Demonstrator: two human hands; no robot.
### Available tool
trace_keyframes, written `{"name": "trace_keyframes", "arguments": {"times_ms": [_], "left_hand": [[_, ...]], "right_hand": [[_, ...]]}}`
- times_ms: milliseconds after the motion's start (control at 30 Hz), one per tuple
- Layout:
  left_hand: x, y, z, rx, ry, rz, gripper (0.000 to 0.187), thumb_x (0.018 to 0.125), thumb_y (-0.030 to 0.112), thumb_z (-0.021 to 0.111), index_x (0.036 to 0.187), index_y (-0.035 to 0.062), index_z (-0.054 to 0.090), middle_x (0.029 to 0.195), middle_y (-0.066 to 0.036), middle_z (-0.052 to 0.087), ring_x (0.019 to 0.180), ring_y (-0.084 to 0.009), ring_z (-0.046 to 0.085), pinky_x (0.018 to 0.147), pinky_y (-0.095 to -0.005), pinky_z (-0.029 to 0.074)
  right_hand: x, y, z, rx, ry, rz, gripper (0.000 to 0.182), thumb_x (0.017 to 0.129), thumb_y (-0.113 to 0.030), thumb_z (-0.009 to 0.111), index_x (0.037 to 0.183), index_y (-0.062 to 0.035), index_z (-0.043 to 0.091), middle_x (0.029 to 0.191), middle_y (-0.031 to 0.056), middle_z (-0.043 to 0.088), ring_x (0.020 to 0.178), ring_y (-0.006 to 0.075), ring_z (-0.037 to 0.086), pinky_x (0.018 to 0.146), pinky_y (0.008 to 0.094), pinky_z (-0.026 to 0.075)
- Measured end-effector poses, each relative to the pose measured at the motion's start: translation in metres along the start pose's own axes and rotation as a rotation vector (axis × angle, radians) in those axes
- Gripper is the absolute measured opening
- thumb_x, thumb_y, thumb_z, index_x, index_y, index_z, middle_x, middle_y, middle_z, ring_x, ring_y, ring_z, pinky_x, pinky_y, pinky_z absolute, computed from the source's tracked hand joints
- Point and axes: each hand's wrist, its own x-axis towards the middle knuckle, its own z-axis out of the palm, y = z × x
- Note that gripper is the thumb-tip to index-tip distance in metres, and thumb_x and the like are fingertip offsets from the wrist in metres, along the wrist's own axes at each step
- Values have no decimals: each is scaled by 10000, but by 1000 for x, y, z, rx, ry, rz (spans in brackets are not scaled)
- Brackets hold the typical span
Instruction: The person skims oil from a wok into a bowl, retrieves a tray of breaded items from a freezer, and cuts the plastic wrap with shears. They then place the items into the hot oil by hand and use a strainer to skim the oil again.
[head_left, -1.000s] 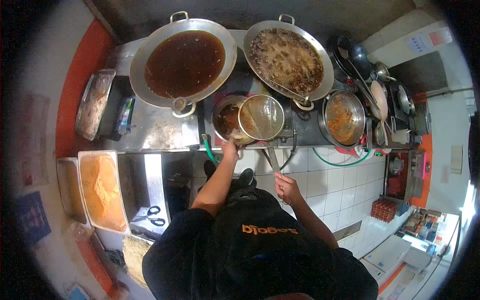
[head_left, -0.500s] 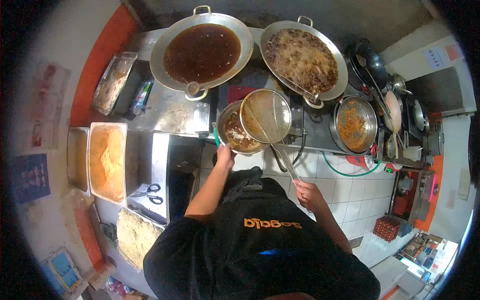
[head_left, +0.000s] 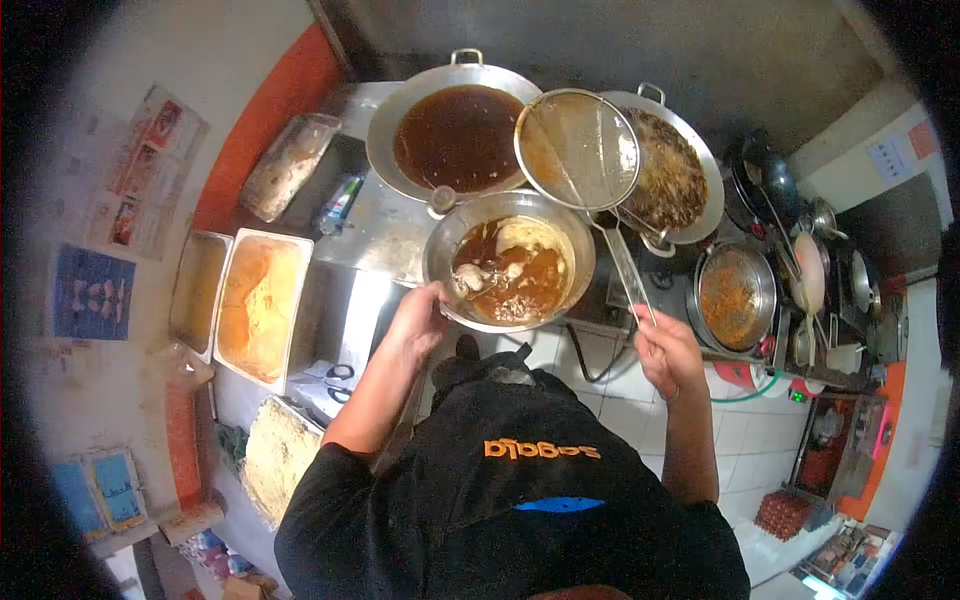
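Observation:
My left hand grips the rim of a metal bowl at its near left side. Brown liquid with pale, foamy patches lies in the bowl. In my right hand is the handle of a round mesh strainer, held above and to the right of the bowl. The mesh covers part of two wide woks behind it. The left wok contains dark brown liquid; dark, bubbling contents fill the right wok.
On the right a steel pan holds orange-brown crumbs. Metal trays with orange and yellow contents stand at the left, near scissors and a tray of pale crumbs. A green hose runs below the counter at right.
The strainer has risen away from the bowl and moved up, uncovering the liquid inside. The bowl appears larger and closer. The camera view has shifted, so the woks sit lower and further right.

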Motion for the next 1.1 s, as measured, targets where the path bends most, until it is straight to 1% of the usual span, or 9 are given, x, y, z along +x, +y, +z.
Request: {"name": "trace_keyframes", "arguments": {"times_ms": [133,267,400,533,700,767,800,933,1100], "left_hand": [[-6,56,14,7,29,37,93,652,-25,467,730,23,482,779,-86,554,775,-193,566,735,-297,504],[47,93,-13,-26,-75,121,70,670,-15,461,714,34,485,733,-60,530,681,-196,520,729,-293,479],[71,134,5,36,52,250,88,662,-31,476,704,45,492,704,-45,511,653,-165,497,647,-276,438],[108,167,17,237,270,481,135,620,-19,513,584,88,439,592,-13,436,473,-144,397,440,-285,335],[163,200,18,243,290,627,247,620,-9,508,462,112,361,471,11,358,440,-110,342,417,-286,244],[190,210,13,489,419,742,69,640,45,535,626,3,483,583,-36,476,530,-137,434,489,-320,377],[179,209,31,508,546,813,125,655,99,562,653,-7,497,609,-90,537,571,-197,513,566,-355,430],[173,220,55,778,699,898,181,658,163,584,704,-6,534,727,-209,609,713,-348,608,695,-408,456],[197,228,69,881,701,1056,165,654,149,591,708,2,538,712,-204,602,700,-365,595,686,-430,453]], "right_hand": [[47,-18,28,33,27,-51,253,858,-120,536,1096,-36,514,605,9,500,381,52,357,309,188,224],[106,-15,43,35,-16,-111,241,852,-128,551,1080,-55,523,617,-3,508,408,52,379,336,188,252],[159,7,63,47,-34,-90,203,838,-86,564,1030,-31,529,626,45,518,422,90,432,341,218,331],[192,34,96,94,-46,-52,183,837,-85,562,1002,-15,524,629,67,524,428,112,462,334,237,362],[215,52,131,116,-95,-51,158,835,-77,555,971,-5,518,641,72,529,437,120,471,355,245,387],[218,52,143,158,-101,-26,136,838,-68,545,955,-9,512,640,74,529,433,119,465,352,248,378],[220,52,148,157,-96,-31,136,838,-68,545,955,-9,512,640,74,529,433,119,465,352,248,378],[224,49,162,152,-43,2,122,840,-60,534,949,-11,508,637,75,526,431,119,463,349,249,375],[228,48,171,179,-46,28,121,841,-51,523,953,-7,522,636,72,526,437,123,480,358,240,414]]}}
